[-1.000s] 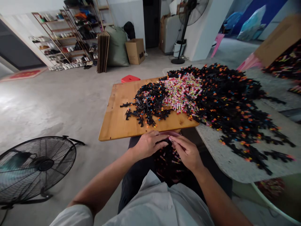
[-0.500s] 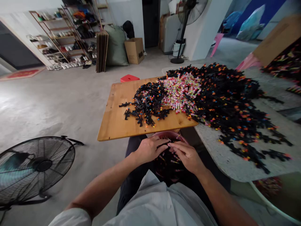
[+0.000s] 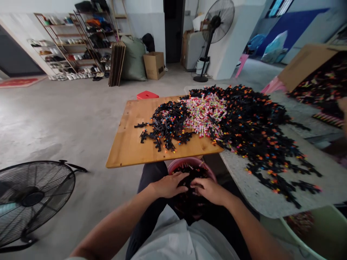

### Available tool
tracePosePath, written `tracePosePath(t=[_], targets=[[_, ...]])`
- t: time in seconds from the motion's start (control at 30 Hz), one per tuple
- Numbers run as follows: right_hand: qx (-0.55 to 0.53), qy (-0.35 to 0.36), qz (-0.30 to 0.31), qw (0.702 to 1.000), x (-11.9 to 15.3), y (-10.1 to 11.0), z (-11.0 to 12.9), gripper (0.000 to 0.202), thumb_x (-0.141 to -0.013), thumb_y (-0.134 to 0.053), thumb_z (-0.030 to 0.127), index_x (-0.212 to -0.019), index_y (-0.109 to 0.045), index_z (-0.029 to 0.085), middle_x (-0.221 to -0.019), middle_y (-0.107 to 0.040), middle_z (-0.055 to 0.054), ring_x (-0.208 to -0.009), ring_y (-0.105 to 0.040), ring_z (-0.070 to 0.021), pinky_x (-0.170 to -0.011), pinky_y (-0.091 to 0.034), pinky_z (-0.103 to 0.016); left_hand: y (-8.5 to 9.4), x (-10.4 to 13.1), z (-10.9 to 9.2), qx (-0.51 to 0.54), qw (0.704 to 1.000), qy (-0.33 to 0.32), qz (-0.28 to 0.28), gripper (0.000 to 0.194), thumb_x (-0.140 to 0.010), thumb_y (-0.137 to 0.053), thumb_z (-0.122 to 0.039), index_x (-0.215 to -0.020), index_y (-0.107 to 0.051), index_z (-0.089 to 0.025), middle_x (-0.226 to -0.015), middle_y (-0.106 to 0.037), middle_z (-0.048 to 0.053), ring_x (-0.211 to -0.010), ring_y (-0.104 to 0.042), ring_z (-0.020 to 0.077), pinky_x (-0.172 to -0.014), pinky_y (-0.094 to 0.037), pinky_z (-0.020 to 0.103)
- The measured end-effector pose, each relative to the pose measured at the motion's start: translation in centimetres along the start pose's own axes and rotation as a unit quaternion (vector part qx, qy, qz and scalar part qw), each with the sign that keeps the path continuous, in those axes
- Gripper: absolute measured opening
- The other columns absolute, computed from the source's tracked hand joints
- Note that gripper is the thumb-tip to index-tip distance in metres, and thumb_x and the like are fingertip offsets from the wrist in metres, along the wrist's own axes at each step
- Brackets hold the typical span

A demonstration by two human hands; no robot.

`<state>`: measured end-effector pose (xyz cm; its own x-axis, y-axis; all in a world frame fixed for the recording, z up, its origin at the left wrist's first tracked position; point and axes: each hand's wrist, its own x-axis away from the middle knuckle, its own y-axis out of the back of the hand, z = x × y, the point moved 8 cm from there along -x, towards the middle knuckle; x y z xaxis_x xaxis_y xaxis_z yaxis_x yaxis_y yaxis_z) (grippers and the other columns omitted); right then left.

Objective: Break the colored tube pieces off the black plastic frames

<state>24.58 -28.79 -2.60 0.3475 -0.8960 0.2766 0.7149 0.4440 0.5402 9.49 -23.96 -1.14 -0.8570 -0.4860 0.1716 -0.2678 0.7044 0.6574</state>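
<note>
The black toy guns with coloured tips lie in two heaps: the smaller heap (image 3: 169, 122) at eleven o'clock from the hands, on the wooden desk (image 3: 121, 148), and a far larger heap (image 3: 260, 126) between one and two, spread over the grey speckled desk (image 3: 244, 189). Between them, towards twelve, small pink-and-white tubes (image 3: 204, 112) form a bright mound, touching both heaps. A pink bucket (image 3: 211, 170) sits between the person's legs, holding dark pieces flecked with colour. Over it the left hand (image 3: 169, 185) has its grip parted, thumb clear of the fingers; the right hand (image 3: 211, 190) curls its fingers inward, and I cannot tell whether its grip holds anything.

The wooden desk is bare along its left side, its grain showing. At two o'clock, part of another person's hand (image 3: 343, 104) shows beside a tilted cardboard box (image 3: 303, 65) of dark and coloured pieces. A pale green tub (image 3: 322, 231) stands near four.

Round the concrete floor (image 3: 89, 119), a black fan (image 3: 35, 198) sits at nine, shoe racks (image 3: 72, 50) stand between ten and eleven, a red stool (image 3: 147, 95) at eleven, a stuffed sack (image 3: 134, 59) and a carton (image 3: 154, 65) past it, and a pedestal fan (image 3: 215, 23) just after twelve.
</note>
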Motion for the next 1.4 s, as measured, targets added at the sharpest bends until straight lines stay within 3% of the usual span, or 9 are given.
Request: tracePosePath(t=[0.13,0.3,0.43,0.63,0.77,1.0,1.13,1.3,1.4], targets=[[0.142,-0.07,0.058,0.986,-1.6,2.6,-1.9,0.021,-0.088,-0.062,0.019,-0.097,-0.081,0.022,-0.097,-0.081,-0.006,-0.092,-0.074,-0.0228,-0.082,-0.051,-0.028,4.7,0.8,1.2,0.006,0.996,0.009,-0.087,0.046,-0.103,-0.056,-0.042,-0.144,-0.06,-0.023,-0.131,-0.073,0.01,-0.118,-0.07,0.0267,-0.104,-0.053,0.037],[0.268,-0.173,-0.204,0.925,-6.8,13.3,-0.4,0.031,-0.102,-0.049,0.028,-0.098,-0.078,0.021,-0.097,-0.08,-0.008,-0.093,-0.073,-0.0205,-0.082,-0.047,-0.025,11.3,1.0,4.8,-0.012,0.959,0.063,-0.275,0.03,-0.1,-0.058,-0.031,-0.123,-0.073,-0.019,-0.111,-0.078,0.008,-0.096,-0.073,0.0199,-0.09,-0.056,0.029],[0.28,-0.234,-0.266,0.892,-12.1,17.3,1.0,0.037,-0.106,-0.046,0.034,-0.12,-0.073,0.014,-0.117,-0.076,-0.02,-0.111,-0.071,-0.0272,-0.092,-0.048,-0.031,12.7,-3.3,4.9,-0.052,0.95,0.057,-0.303,0.022,-0.098,-0.059,-0.023,-0.11,-0.077,-0.018,-0.106,-0.078,0.007,-0.094,-0.072,0.0176,-0.09,-0.055,0.027],[0.284,-0.29,-0.264,0.875,-15.2,17.1,0.3,0.043,-0.104,-0.051,0.029,-0.139,-0.059,0.005,-0.124,-0.071,-0.029,-0.12,-0.07,-0.0301,-0.099,-0.05,-0.036,12.8,-11.5,2.7,-0.227,0.933,0.112,-0.255,0.025,-0.102,-0.056,-0.03,-0.113,-0.076,-0.021,-0.121,-0.072,0.01,-0.115,-0.066,0.024,-0.096,-0.055,0.032],[0.286,-0.302,-0.243,0.876,-14.4,16.6,-0.8,0.041,-0.101,-0.049,0.017,-0.139,-0.059,0.006,-0.128,-0.07,-0.028,-0.121,-0.07,-0.0295,-0.1,-0.051,-0.036,12.9,-13.8,2.8,-0.259,0.932,0.156,-0.203,0.035,-0.098,-0.063,-0.042,-0.118,-0.073,-0.016,-0.127,-0.068,0.016,-0.123,-0.062,0.0306,-0.098,-0.056,0.038],[0.259,-0.291,-0.232,0.891,-12.9,16.6,-2.3,0.036,-0.101,-0.054,0.032,-0.128,-0.069,0.014,-0.125,-0.074,-0.022,-0.12,-0.07,-0.0315,-0.1,-0.052,-0.038,12.7,-14.7,3.0,-0.236,0.947,0.153,-0.153,0.051,-0.085,-0.078,-0.044,-0.129,-0.067,-0.02,-0.123,-0.072,0.014,-0.113,-0.069,0.029,-0.095,-0.056,0.036],[0.232,-0.296,-0.259,0.89,-14.0,17.1,-2.1,0.04,-0.099,-0.059,0.037,-0.127,-0.07,0.011,-0.128,-0.072,-0.025,-0.123,-0.069,-0.0317,-0.099,-0.052,-0.037,12.2,-14.9,3.0,-0.224,0.957,0.123,-0.138,0.036,-0.083,-0.079,-0.035,-0.116,-0.074,-0.021,-0.114,-0.075,0.012,-0.105,-0.072,0.029,-0.091,-0.056,0.035],[0.182,-0.298,-0.284,0.893,-14.7,17.6,-2.4,0.038,-0.093,-0.066,0.032,-0.122,-0.073,0.008,-0.123,-0.074,-0.027,-0.12,-0.07,-0.0318,-0.095,-0.052,-0.034,12.5,-13.7,3.2,-0.204,0.96,0.088,-0.169,0.025,-0.091,-0.069,-0.03,-0.114,-0.073,-0.021,-0.112,-0.075,0.01,-0.102,-0.071,0.0266,-0.09,-0.054,0.034],[0.136,-0.285,-0.292,0.903,-13.6,17.6,-3.0,0.031,-0.088,-0.068,0.029,-0.11,-0.077,0.008,-0.107,-0.078,-0.024,-0.111,-0.073,-0.0311,-0.087,-0.054,-0.031,13.4,-12.1,3.3,-0.12,0.961,0.079,-0.236,0.019,-0.094,-0.064,-0.027,-0.111,-0.067,-0.018,-0.105,-0.074,0.007,-0.093,-0.069,0.0201,-0.087,-0.053,0.03]])
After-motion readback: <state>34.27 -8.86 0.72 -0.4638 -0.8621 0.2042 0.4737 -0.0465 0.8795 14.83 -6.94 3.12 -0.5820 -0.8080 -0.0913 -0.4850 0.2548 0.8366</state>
